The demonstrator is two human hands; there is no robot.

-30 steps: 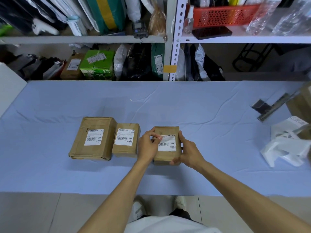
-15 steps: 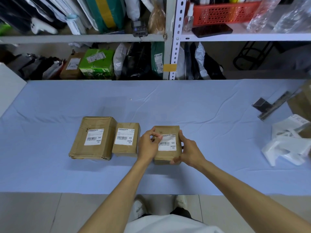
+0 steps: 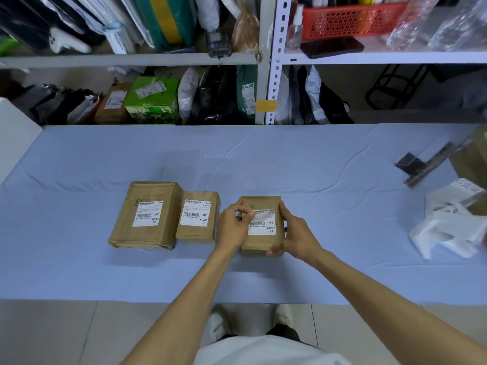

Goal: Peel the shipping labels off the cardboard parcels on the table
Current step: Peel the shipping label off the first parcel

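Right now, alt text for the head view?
Left hand pinches a lifted corner of the label on the rightmost parcel, which the right hand grips. A large parcel and a middle parcel, both labelled, lie beside it on the table.

Brown parcels (image 3: pixel 154 192) are showing white, black-barcoded labels (image 3: pixel 195 213) on the pale-blue table (image 3: pixel 329 206); a red basket (image 3: pixel 350 21) is sitting beyond it.

On my feed I log: both forearms (image 3: pixel 189 291) bare; white shirt (image 3: pixel 263 350) at the near edge; dark trousers (image 3: pixel 283 333); white shoes (image 3: pixel 218 325).
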